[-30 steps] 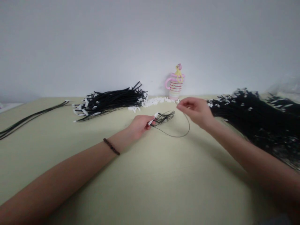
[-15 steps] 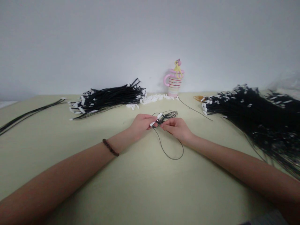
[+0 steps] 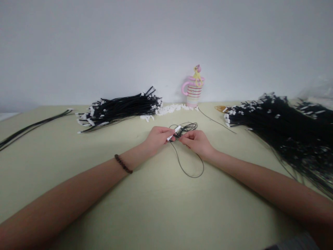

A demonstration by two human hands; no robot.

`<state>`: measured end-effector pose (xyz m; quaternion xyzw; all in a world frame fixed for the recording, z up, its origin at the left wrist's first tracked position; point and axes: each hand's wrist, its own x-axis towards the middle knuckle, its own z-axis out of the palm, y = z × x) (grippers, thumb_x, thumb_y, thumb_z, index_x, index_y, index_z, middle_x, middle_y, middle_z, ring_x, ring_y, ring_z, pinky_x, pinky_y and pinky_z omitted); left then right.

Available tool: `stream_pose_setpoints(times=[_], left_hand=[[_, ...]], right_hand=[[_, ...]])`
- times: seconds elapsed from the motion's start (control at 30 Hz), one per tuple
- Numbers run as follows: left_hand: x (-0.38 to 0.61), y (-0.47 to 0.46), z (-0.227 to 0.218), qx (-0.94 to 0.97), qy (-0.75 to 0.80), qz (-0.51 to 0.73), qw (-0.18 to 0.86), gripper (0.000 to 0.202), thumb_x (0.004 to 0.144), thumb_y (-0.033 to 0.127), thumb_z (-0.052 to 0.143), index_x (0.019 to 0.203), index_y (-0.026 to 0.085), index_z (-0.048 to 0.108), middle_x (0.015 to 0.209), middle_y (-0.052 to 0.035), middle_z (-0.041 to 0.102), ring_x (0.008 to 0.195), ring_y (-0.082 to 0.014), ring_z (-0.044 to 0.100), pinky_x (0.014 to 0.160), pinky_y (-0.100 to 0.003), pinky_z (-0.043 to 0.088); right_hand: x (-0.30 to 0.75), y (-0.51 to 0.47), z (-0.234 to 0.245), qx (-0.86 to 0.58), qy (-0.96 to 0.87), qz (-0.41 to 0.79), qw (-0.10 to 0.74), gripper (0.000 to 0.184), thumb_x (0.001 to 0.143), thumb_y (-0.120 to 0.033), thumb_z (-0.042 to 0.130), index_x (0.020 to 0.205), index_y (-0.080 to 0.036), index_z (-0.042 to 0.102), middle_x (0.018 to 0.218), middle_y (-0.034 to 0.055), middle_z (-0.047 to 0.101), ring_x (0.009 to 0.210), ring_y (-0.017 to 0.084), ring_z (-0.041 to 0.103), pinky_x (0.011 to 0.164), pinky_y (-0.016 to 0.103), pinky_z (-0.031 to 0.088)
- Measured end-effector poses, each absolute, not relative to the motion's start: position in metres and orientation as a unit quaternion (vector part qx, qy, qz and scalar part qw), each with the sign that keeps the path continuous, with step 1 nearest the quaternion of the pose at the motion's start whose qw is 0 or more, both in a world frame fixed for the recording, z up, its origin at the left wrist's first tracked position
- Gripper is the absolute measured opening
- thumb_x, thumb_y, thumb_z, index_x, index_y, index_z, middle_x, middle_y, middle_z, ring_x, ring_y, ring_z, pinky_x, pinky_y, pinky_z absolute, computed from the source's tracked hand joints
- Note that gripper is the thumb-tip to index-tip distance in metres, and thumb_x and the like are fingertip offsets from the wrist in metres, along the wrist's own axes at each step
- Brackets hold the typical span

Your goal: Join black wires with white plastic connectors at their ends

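Black cable bundle with white plastic connector ends (image 3: 122, 109) lay along the back of the pale green tabletop (image 3: 78, 208). The left hand (image 3: 158, 136), narrowly curled, pinched a white plastic connector (image 3: 177, 131) on a thin black looped wire (image 3: 187, 176). The right hand (image 3: 195, 142), also nearly closed, gripped the wire just beside it. A larger black cable heap (image 3: 281, 125) spread rightward, with wide tabletop before the hands.
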<state>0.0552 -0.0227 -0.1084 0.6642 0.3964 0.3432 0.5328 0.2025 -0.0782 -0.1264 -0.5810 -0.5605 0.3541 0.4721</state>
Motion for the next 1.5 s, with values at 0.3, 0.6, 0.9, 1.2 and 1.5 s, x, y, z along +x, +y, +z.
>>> stream_pose_setpoints(times=[0.3,0.6,0.9,1.2,1.5], left_hand=[[0.055,-0.024,-0.107,0.668,0.401,0.339,0.528,0.023,0.067,0.033,0.056,0.064,0.012,0.065,0.058,-0.0025,0.058,0.049,-0.0077,0.039,0.047,-0.022,0.027],[0.056,-0.025,-0.115,0.691,0.396,0.356,0.489,0.027,0.068,0.038,0.056,0.068,0.014,0.068,0.058,-0.0025,0.059,0.049,-0.0084,0.040,0.048,-0.021,0.028],[0.060,-0.035,-0.118,0.656,0.395,0.413,0.493,0.027,0.070,0.037,0.056,0.064,0.013,0.067,0.060,-0.0026,0.061,0.052,-0.0087,0.045,0.050,-0.022,0.031],[0.062,-0.038,-0.115,0.640,0.402,0.415,0.507,0.023,0.068,0.033,0.058,0.063,0.013,0.067,0.058,-0.0025,0.060,0.050,-0.0089,0.045,0.050,-0.022,0.031],[0.061,-0.038,-0.117,0.653,0.391,0.412,0.502,0.024,0.069,0.035,0.057,0.064,0.014,0.067,0.057,-0.0018,0.060,0.051,-0.0092,0.045,0.050,-0.022,0.032]], right_hand=[[0.202,-0.078,-0.127,-0.588,-0.561,0.323,0.484,0.020,0.064,-0.030,0.058,0.062,-0.011,0.061,0.049,-0.0013,0.048,0.043,0.005,0.037,0.038,0.017,0.025],[0.202,-0.081,-0.132,-0.589,-0.584,0.279,0.485,0.016,0.065,-0.028,0.056,0.065,-0.013,0.058,0.053,-0.0007,0.053,0.045,0.006,0.043,0.041,0.017,0.031],[0.201,-0.083,-0.134,-0.559,-0.617,0.246,0.496,0.014,0.069,-0.027,0.052,0.067,-0.014,0.056,0.061,0.0008,0.058,0.051,0.008,0.049,0.048,0.018,0.037],[0.198,-0.087,-0.132,-0.556,-0.632,0.204,0.499,0.013,0.070,-0.026,0.051,0.064,-0.015,0.052,0.059,0.0003,0.055,0.052,0.009,0.047,0.048,0.019,0.035],[0.197,-0.089,-0.131,-0.552,-0.649,0.192,0.487,0.015,0.071,-0.028,0.050,0.065,-0.015,0.051,0.059,0.0005,0.054,0.052,0.009,0.046,0.048,0.019,0.033]])
